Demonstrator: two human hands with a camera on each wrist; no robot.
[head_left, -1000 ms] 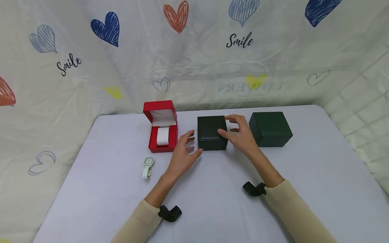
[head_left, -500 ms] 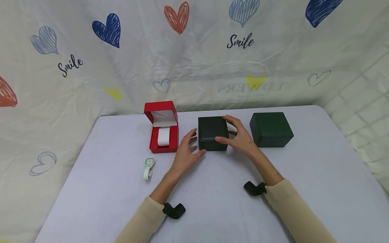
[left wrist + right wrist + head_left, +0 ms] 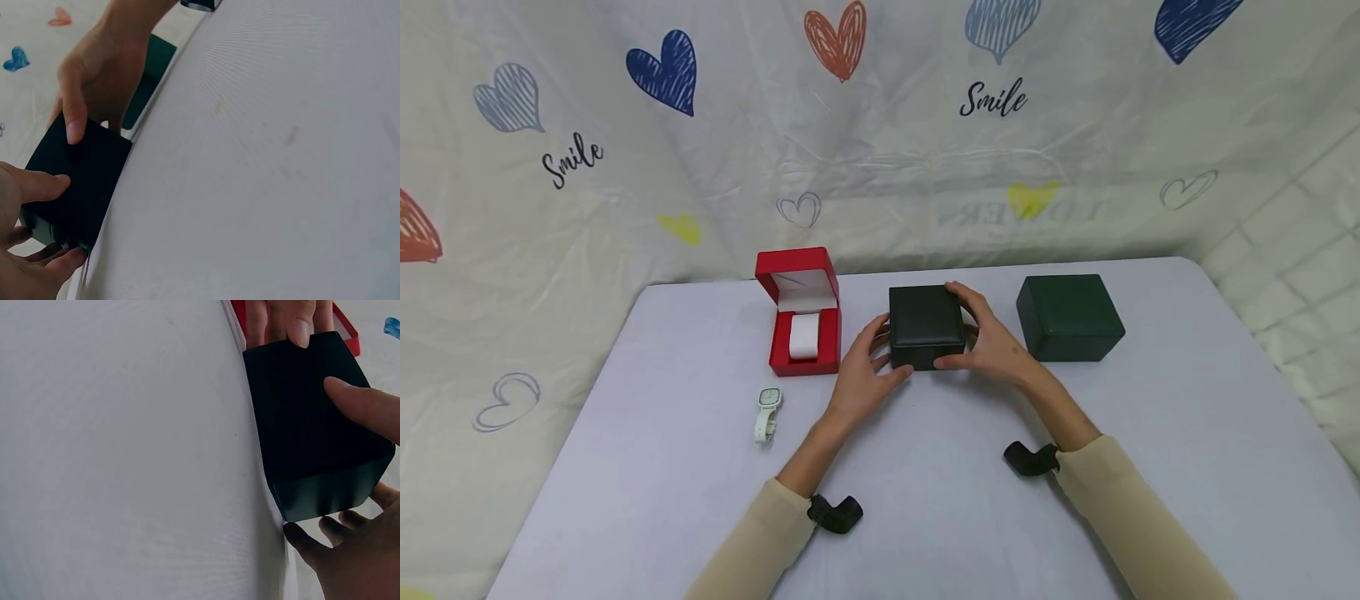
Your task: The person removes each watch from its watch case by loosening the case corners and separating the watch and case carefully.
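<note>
A closed black box [image 3: 925, 323] stands on the table [image 3: 925, 500] between my hands. My left hand [image 3: 867, 368] grips its left side, thumb on the front face and fingers curled round the side. My right hand [image 3: 994, 340] grips the right side, thumb on the front and fingers over the back corner. The left wrist view has the black box [image 3: 75, 181] with my left thumb [image 3: 39, 185] on it. In the right wrist view my right thumb [image 3: 365, 407] presses on the black box [image 3: 306, 425], fingers curled below it.
An open red box [image 3: 802, 321] with a white cushion stands left of the black one. A white watch [image 3: 766, 413] lies in front of it. A closed dark green box [image 3: 1067, 317] sits to the right. A heart-printed cloth hangs behind the table.
Both hands have closed in on the black box: the left moved right onto its side, the right lowered from above its right edge onto it.
</note>
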